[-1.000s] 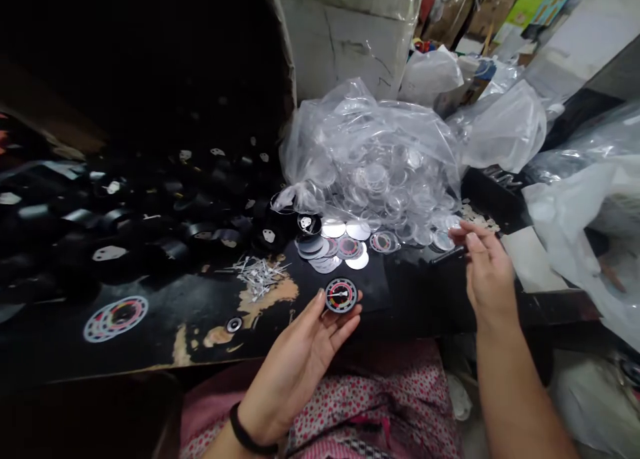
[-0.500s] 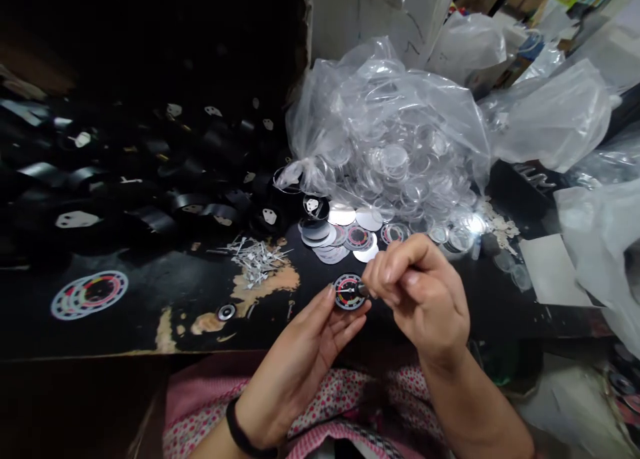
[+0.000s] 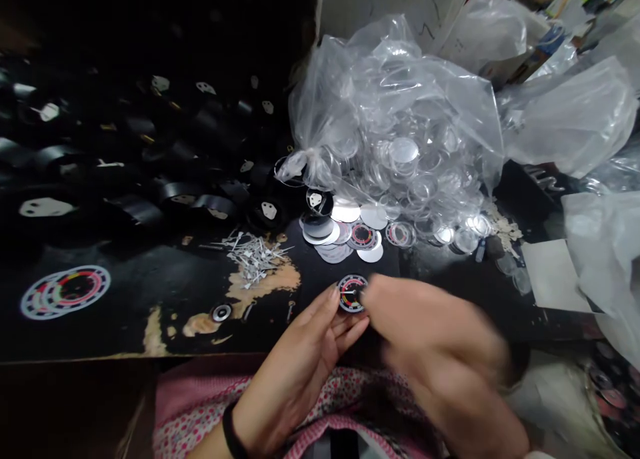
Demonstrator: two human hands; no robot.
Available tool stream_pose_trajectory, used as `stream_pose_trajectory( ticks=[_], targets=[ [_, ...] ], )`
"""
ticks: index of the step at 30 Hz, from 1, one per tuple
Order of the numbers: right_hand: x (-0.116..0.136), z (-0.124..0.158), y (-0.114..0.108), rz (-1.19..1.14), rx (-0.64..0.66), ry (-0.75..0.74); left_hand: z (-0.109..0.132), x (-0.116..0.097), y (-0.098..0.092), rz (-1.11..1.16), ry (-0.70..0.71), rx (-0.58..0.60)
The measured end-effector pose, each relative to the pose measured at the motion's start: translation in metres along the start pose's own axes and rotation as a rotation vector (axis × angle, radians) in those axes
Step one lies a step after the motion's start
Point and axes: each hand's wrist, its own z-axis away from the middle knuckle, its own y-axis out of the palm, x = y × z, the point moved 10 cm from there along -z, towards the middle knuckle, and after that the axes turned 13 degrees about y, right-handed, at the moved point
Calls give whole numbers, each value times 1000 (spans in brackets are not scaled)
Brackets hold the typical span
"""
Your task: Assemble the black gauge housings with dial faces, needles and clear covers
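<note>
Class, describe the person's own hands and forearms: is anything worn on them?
The left hand is gloveless, with a plain dark band around its wrist; no sleeve covers the visible left forearm. The right hand, blurred, looks gloveless too.

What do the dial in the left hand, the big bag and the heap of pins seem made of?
Dial: probably plastic or coated metal; crisp coloured print on black, too small to settle.
Bag: clear, glossy plastic film, judging by its wrinkles, bright highlights and see-through wall.
Pins: pale grey and thin, perhaps metal or plastic; colour alone leaves it open.
</note>
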Motion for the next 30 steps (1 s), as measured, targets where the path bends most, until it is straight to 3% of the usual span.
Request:
stream_pose_trajectory(
  ticks=[3, 6, 8, 10, 13, 16, 18, 21, 23, 24, 27, 29, 30],
  targets=[
    [-9, -13, 2, 66, -92, -22, -1, 1, -5, -31, 17, -23],
    [-14, -17, -4, 37, -80, 43, -1, 0, -7, -16, 20, -58],
    [-7, -4, -40, -103, -231, 6, -2, 0, -6, -17, 5, -72],
    [-7, 24, -95, -199, -519, -65, -1, -1, -6, -32, 0, -89],
    [-36, 59, -157, -162, -780, 5, 2, -3, -5, -27, 11, -104],
    [-63, 81, -192, -59, -868, 64, 5, -6, -7, -45, 23, -149],
    [-71, 87, -200, 10, -840, 108, 6, -10, -9, -75, 56, -172],
    [-44, 89, -185, 369, -834, 113, 9, -21, -7, -93, 147, -140],
    [-5, 86, -152, 736, -875, -5, 13, -29, -5, -103, 220, -99],
    [7, 80, -131, 807, -838, -43, 16, -32, -5, -111, 251, -90],
    [9, 39, -46, 764, -326, -17, 25, -40, -11, -158, 293, -133],
    [5, 22, -4, 778, -156, -2, 30, -44, -16, -188, 300, -181],
    [4, 16, 8, 812, -135, -13, 32, -46, -18, -200, 310, -190]
  ],
)
